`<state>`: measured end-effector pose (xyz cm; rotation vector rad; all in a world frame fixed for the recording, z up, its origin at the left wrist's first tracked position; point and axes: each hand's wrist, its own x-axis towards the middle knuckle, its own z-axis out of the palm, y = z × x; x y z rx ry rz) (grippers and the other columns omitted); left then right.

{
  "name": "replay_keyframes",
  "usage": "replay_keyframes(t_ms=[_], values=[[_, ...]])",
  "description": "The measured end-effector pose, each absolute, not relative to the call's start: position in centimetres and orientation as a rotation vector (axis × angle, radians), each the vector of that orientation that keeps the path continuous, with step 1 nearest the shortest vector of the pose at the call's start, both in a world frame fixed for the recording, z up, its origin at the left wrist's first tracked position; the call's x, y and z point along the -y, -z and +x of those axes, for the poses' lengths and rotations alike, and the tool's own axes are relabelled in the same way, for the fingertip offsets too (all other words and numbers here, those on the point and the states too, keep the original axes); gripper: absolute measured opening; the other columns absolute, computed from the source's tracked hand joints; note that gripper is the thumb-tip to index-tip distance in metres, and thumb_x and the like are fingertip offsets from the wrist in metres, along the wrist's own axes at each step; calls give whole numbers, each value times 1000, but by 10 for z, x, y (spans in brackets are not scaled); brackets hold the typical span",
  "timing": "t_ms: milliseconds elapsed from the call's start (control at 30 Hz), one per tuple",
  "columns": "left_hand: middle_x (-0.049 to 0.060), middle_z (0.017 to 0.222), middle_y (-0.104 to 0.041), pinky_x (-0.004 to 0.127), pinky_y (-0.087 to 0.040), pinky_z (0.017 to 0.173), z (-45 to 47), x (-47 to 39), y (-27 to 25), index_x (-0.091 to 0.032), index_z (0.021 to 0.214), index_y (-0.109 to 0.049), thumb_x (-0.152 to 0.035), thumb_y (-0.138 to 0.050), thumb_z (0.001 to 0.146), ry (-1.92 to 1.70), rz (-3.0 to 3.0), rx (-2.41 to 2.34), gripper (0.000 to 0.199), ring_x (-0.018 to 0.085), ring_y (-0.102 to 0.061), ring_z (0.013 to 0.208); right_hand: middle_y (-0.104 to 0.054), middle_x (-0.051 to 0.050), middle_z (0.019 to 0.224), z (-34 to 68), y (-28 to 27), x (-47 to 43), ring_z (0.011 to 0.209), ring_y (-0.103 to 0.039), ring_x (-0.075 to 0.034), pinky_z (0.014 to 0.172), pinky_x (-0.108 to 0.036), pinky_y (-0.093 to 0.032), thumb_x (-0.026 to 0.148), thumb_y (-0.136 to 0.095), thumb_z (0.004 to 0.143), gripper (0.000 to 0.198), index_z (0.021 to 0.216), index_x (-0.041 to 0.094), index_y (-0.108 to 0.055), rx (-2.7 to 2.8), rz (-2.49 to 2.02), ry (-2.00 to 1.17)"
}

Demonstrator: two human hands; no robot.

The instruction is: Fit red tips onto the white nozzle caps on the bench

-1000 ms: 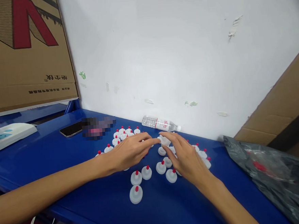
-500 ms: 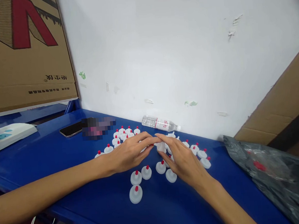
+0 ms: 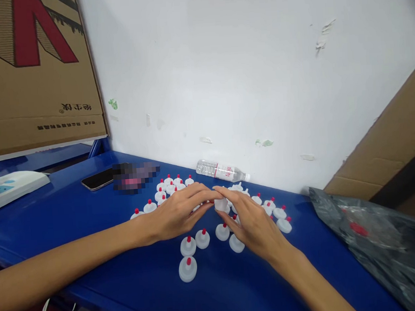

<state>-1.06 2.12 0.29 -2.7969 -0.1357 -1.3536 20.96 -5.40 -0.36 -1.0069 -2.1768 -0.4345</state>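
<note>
While blue table spreads out below, right hand pinches, left hand narrows, its grip unclear; clear bottle beyond hands; red-tipped caps around them; white cap between, held in right-hand pinch.

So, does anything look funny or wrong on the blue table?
The bottle lies on its side by the wall instead of standing. Its white cap looks on, and I see no spill.

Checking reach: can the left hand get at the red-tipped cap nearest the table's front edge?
Probably yes: nothing covers that red-tipped cap. But the left hand looks busy at the white piece in the right hand and may need freeing first.
</note>
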Motion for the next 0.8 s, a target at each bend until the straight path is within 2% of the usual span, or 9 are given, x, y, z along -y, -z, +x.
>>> replay_keyframes(t_ms=[367, 633, 800], values=[[8, 106, -68, 30, -56, 81, -11, -19, -3, -17, 131, -58, -3, -58, 98, 1514, -2857, 108, 35, 16, -64, 90, -68, -9, 137, 211, 5, 54, 122, -69, -22, 101, -39, -61, 18, -59, 102, 58, 154, 28, -36, 2096, -969, 342], [6, 107, -73, 30, -56, 84, -10, -21, -3, -18, 127, -61, -6, -61, 100, 1606, -2833, 144, 30, 15, -67, 92, -68, -9, 137, 210, 6, 55, 121, -69, -23, 98, -40, -61, 18, -57, 103, 55, 153, 27, -37, 2114, -989, 314], [6, 108, -74, 29, -57, 79, -10, -22, -3, -20, 127, -61, -9, -60, 101, 1584, -2822, 135, 28, 16, -67, 91, -69, -9, 136, 209, 7, 55, 118, -71, -22, 95, -38, -63, 20, -57, 103, 54, 153, 28, -38, 2090, -977, 296]])
